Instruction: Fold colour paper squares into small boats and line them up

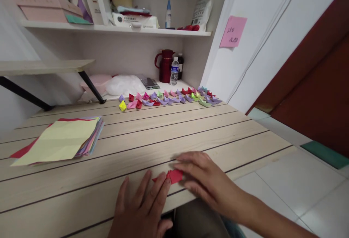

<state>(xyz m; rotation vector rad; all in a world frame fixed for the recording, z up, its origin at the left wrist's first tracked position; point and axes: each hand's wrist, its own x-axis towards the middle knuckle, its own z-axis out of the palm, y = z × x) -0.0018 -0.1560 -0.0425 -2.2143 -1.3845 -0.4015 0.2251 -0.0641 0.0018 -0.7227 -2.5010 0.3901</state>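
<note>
A small folded piece of red paper lies on the wooden table near its front edge, between my two hands. My left hand rests flat with its fingers spread, and its fingertips press on the paper's left part. From the right, my right hand reaches over with its fingers apart, the fingertips at the paper's right edge. Part of the paper is hidden under my left fingers. At the table's back stand several small folded paper boats in purple, red, pink, green and yellow.
A stack of coloured paper sheets lies at the left. Behind the boats are a red jug, a water bottle and a white plastic bag. A raised wooden shelf on black legs stands at the back left.
</note>
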